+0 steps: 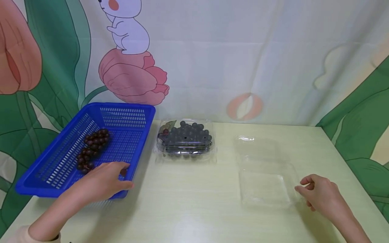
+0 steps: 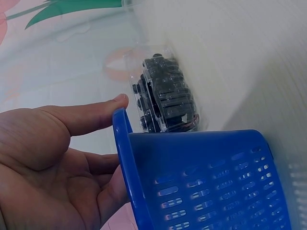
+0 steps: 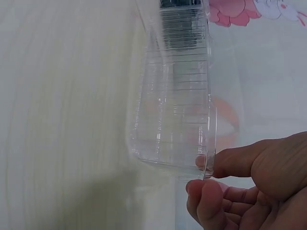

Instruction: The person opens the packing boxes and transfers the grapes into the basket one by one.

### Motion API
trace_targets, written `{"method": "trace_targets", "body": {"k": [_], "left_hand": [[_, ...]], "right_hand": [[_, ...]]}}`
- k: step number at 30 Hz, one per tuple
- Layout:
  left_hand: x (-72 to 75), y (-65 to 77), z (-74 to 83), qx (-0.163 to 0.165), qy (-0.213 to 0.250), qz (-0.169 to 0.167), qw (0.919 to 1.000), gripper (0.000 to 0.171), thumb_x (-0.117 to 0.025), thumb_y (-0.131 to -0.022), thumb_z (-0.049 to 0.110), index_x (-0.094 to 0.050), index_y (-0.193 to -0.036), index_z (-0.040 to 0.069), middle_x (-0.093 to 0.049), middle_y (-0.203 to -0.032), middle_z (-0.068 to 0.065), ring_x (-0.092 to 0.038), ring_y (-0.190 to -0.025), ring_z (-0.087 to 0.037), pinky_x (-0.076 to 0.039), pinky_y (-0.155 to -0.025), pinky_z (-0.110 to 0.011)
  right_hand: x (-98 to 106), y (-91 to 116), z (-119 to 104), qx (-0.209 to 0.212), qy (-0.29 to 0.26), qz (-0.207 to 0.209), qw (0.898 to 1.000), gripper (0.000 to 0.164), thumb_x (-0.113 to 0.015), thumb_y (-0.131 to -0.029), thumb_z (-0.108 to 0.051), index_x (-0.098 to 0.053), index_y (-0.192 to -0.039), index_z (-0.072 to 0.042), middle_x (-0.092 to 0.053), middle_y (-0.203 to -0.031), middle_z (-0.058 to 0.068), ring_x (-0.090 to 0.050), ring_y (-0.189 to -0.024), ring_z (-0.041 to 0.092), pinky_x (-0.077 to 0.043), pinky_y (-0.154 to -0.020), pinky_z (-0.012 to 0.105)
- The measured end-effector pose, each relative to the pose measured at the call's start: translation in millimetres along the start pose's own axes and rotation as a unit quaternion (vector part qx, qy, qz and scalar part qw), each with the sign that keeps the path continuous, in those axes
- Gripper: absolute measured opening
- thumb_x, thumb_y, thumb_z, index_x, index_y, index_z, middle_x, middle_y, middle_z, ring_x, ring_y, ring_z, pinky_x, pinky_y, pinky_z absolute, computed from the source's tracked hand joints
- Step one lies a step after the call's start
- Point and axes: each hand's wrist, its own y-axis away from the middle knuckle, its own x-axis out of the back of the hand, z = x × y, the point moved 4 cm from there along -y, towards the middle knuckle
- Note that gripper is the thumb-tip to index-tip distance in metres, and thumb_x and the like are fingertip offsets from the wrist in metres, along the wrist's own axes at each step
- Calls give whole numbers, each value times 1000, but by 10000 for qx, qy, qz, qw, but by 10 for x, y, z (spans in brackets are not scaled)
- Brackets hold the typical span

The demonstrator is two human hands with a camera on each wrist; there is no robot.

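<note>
My left hand [image 1: 101,180] grips the near right rim of a blue plastic basket [image 1: 143,135], its thumb on the outer side and its fingers over the edge. A bunch of dark red grapes [image 1: 95,145] lies in the basket. At the right, my right hand [image 1: 323,195] pinches the edge of an open clear plastic clamshell box [image 1: 264,189] between thumb and fingers. The right wrist view shows the thumb [image 3: 235,163] against the rim of that box, with nothing visible inside it.
A closed clear clamshell box [image 1: 186,138] full of dark round fruit stands between the basket and the open box, near the back of the pale table [image 1: 194,209]. A printed curtain [image 1: 206,60] hangs right behind the table.
</note>
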Motion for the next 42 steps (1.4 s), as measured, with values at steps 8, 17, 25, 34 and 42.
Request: {"method": "trace_targets", "body": {"k": [8, 17, 25, 34, 42], "left_hand": [[7, 10, 3, -29, -14, 75, 10000, 74, -78, -93, 33, -50, -142, -14, -68, -120, -16, -62, -105, -29, -54, -83, -49], [4, 11, -2, -39, 44, 27, 10000, 75, -77, -94, 35, -49, -143, -13, -68, -122, -15, -62, -105, -28, -54, -82, -48], [-7, 19, -23, -98, 32, 69, 9999, 75, -78, -94, 35, -49, -143, -13, -68, -121, -15, -63, -108, -30, -54, -84, -50], [-9, 28, -35, -136, 68, 102, 9998, 75, -77, -94, 35, -49, -144, -13, -68, -122, -14, -63, -108, -30, -54, -83, -49], [-7, 31, -39, -114, 124, 85, 9998, 75, -77, -94, 36, -49, -144, -13, -68, -122, -14, -63, -111, -32, -54, -85, -50]], "right_hand": [[152, -119, 149, -85, 50, 4, 10000, 36, -64, -101, -22, -56, -116, 10, -64, -75, 5, -61, -57, 19, -47, -58, 36], [314, -216, 286, 36, 400, 290, 9988, 37, -64, -102, -24, -59, -113, 11, -68, -81, 10, -62, -58, 18, -45, -57, 36], [466, -343, 441, 231, 993, 677, 9925, 35, -67, -99, -26, -66, -106, 8, -72, -97, 26, -67, -77, 32, -48, -60, 41], [583, -420, 574, 2, 1186, 739, 9902, 36, -66, -98, -28, -65, -106, 8, -68, -103, 30, -63, -85, 47, -48, -63, 50], [661, -455, 627, -322, 1244, 744, 9889, 38, -65, -99, -29, -63, -110, 7, -63, -106, 35, -60, -85, 49, -47, -56, 48]]}}
